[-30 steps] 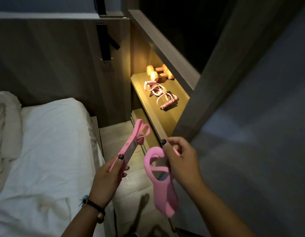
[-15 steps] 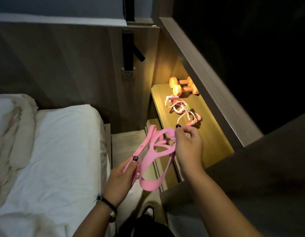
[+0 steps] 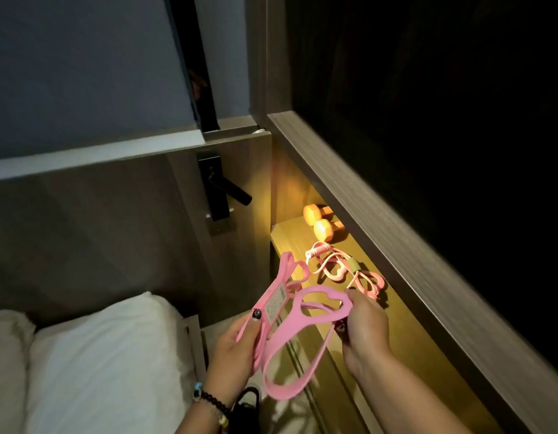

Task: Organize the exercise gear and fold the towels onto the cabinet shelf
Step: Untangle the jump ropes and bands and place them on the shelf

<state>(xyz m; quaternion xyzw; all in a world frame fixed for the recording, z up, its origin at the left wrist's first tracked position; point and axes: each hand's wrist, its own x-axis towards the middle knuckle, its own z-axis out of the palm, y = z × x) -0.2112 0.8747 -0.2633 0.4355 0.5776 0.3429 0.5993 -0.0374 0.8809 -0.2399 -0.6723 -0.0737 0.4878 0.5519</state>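
Pink resistance bands (image 3: 280, 333) hang looped between both hands at the lower centre. My left hand (image 3: 237, 349) pinches the labelled flat end with its thumb on top. My right hand (image 3: 363, 327) grips the other loops just in front of the lit wooden cabinet shelf (image 3: 406, 336). On that shelf lie a coiled pink jump rope (image 3: 343, 267) and, at the back, two orange dumbbells (image 3: 323, 222). No towel is clearly in view.
A bed with white sheets (image 3: 92, 364) fills the lower left, against a wooden headboard wall (image 3: 99, 239) carrying a black wall bracket (image 3: 218, 192). A thick wooden frame (image 3: 396, 245) overhangs the shelf on the right. A dark bag (image 3: 246, 408) sits below my left wrist.
Both hands have risen and come closer to the shelf with the bands, and the bands are now bunched between them. The view has tilted upward.
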